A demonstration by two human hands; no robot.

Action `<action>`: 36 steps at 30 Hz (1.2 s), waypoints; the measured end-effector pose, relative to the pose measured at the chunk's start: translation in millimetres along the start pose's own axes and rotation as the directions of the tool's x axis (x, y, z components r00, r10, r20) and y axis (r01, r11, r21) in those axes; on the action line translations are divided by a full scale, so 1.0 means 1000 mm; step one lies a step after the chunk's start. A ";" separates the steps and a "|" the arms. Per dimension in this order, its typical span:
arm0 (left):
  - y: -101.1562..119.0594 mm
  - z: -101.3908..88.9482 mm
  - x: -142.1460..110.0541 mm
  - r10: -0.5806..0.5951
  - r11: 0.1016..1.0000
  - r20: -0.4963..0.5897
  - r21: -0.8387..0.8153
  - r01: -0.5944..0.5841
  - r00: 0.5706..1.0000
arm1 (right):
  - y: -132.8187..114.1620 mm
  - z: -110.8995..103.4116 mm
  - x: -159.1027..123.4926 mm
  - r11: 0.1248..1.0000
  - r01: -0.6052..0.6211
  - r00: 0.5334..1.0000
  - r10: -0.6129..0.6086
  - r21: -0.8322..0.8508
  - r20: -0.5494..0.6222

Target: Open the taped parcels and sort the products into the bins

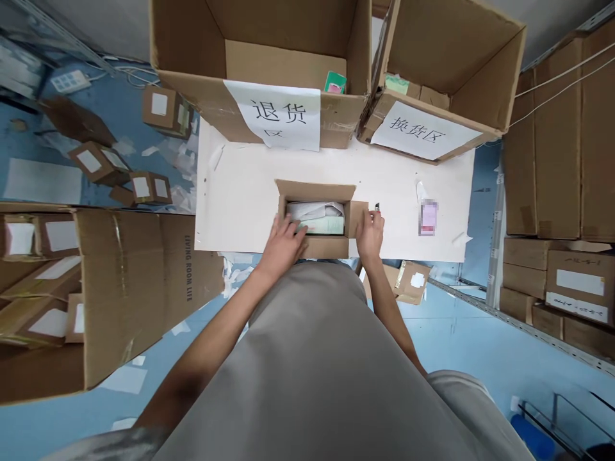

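Observation:
A small open cardboard box [327, 246] sits at the near edge of the white table, its flaps folded out. Inside lie a pale green carton [327, 225] and crumpled white wrapping [310, 210]. My left hand [282, 244] rests over the box's left end, fingers apart, the tips at the rim and the contents. At the right end flap, my right hand [370, 235] is closed around a small red-and-black box cutter [377, 207], whose tip pokes out above the fingers; most of it is hidden. This hand is close against the flap.
Two large open cartons with paper signs, one at the back left [192, 96] and one at the back right [490, 137], stand on the white table [230, 211]. A pinkish packet [428, 218] lies right. A big carton [139, 282] of parcels flanks the left; stacked boxes [579, 275] fill the right shelf.

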State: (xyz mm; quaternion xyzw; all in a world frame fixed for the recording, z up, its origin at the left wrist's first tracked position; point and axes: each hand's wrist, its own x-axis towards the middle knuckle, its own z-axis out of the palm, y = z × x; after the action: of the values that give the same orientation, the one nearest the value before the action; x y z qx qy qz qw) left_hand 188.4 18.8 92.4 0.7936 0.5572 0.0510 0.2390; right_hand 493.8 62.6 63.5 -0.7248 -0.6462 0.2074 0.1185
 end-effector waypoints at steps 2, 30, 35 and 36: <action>-0.015 -0.006 -0.015 -0.090 0.996 -0.055 -0.024 0.089 0.994 | 0.002 0.006 -0.003 0.996 0.082 0.995 -0.085 0.047 0.056; 0.000 0.033 0.086 -0.060 0.998 0.192 0.011 0.058 0.980 | -0.017 -0.006 0.046 0.897 0.438 0.783 -0.348 -0.060 0.516; 0.011 0.038 0.102 0.001 1.000 0.212 0.009 -0.003 0.977 | -0.017 -0.002 0.046 0.904 0.425 0.789 -0.343 -0.050 0.510; 0.013 0.040 0.105 0.016 1.000 0.210 -0.019 -0.012 0.978 | -0.018 -0.002 0.046 0.906 0.420 0.791 -0.340 -0.048 0.509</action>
State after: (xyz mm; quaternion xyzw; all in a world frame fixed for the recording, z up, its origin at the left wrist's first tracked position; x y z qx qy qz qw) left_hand 253.4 98.0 43.3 0.7963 0.5229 -0.0265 0.3030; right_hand 482.6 111.0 65.9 -0.5102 -0.8019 0.3035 -0.0674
